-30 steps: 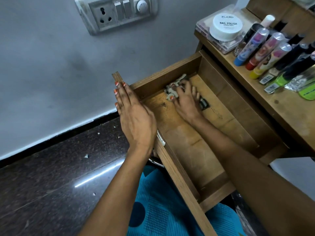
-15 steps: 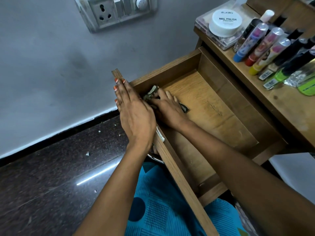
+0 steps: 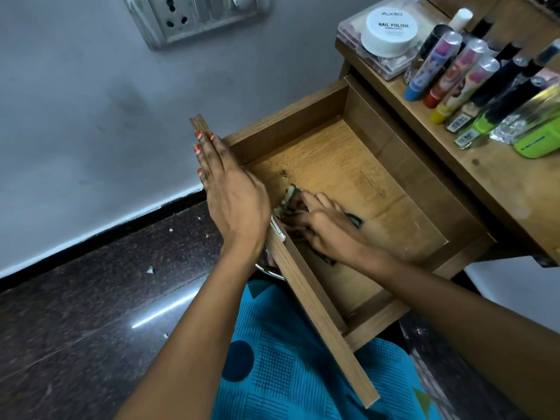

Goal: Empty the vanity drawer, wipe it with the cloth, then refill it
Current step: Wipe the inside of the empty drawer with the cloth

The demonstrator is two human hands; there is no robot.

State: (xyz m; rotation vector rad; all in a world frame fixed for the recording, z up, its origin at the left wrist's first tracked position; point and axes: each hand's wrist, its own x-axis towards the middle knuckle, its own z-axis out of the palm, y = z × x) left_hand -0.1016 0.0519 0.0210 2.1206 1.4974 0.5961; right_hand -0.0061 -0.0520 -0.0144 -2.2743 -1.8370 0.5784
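Pressing the cloth (image 3: 289, 197) onto the floor of the drawer (image 3: 348, 165), close against its front edge, the right hand (image 3: 322, 230) lies with fingers spread flat over it. The left hand (image 3: 233, 198), fingers straight and ungrasping, rests on the front panel's top edge.

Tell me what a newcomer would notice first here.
The pulled-out wooden drawer at centre, where the right hand presses a cloth on its floor while the left hand lies flat against its front panel. Next, the bright cosmetic tubes lined up on the vanity top at upper right.
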